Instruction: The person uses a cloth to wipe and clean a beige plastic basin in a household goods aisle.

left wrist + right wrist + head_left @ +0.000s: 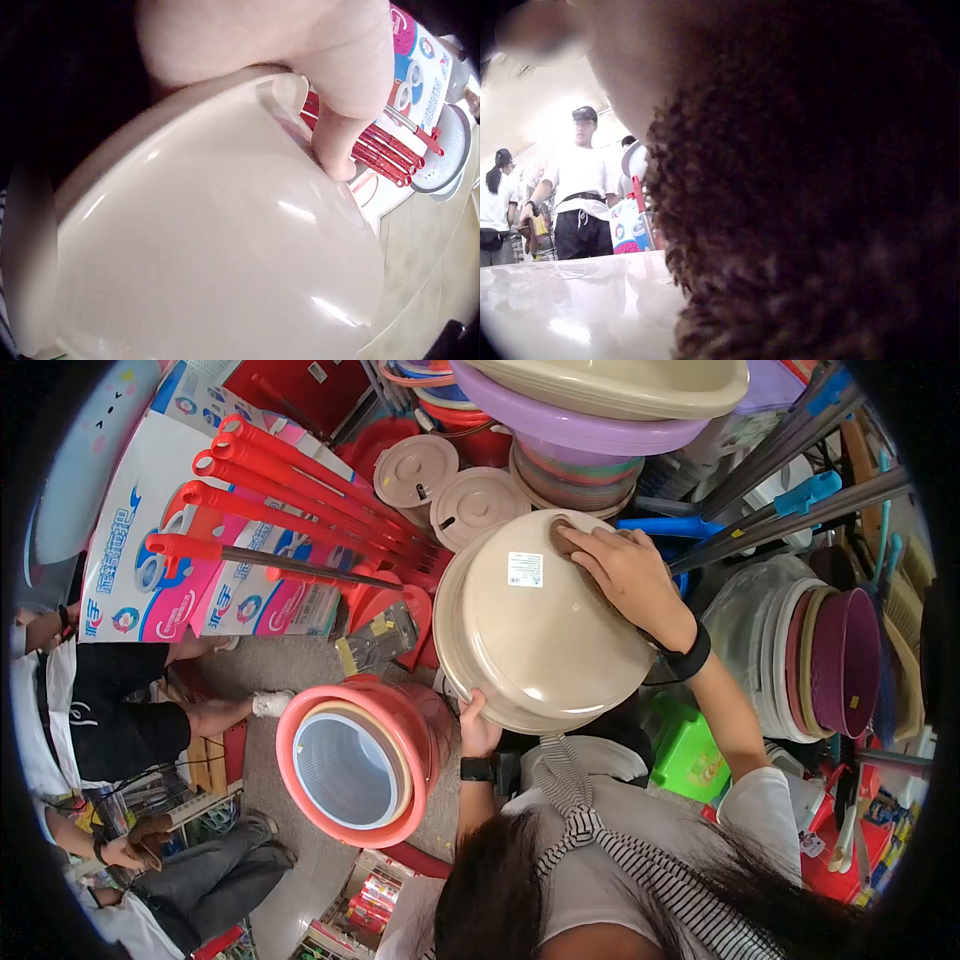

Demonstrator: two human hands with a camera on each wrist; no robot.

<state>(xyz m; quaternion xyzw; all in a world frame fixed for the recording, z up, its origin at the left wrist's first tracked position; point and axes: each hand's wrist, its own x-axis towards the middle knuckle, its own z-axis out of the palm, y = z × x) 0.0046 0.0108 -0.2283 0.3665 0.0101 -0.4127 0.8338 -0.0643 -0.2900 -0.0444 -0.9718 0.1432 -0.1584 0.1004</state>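
Observation:
A beige plastic basin (pixel 500 630) is tilted bottom up in front of my body, with a white label (pixel 525 569) on its base. My left hand (pixel 480 730) grips its rim from the near side; in the left wrist view the thumb (pixel 335 154) overlaps the glossy wall. Laid over the base, my right hand (pixel 635 580) presses a brown cloth (pixel 566 538) against it with fingers extended. That cloth's shaggy pile (pixel 705 225) fills much of the right wrist view and hides the fingers there.
Nested tubs (pixel 425 760) in pink and pale blue stand on the floor at left. Red-handled poles (pixel 300 515) lean by mop boxes (pixel 150 540). Stacked basins (pixel 600 430) rise ahead, more (pixel 850 660) at right. People (pixel 581 187) stand nearby; a green stool (pixel 690 750) is beside me.

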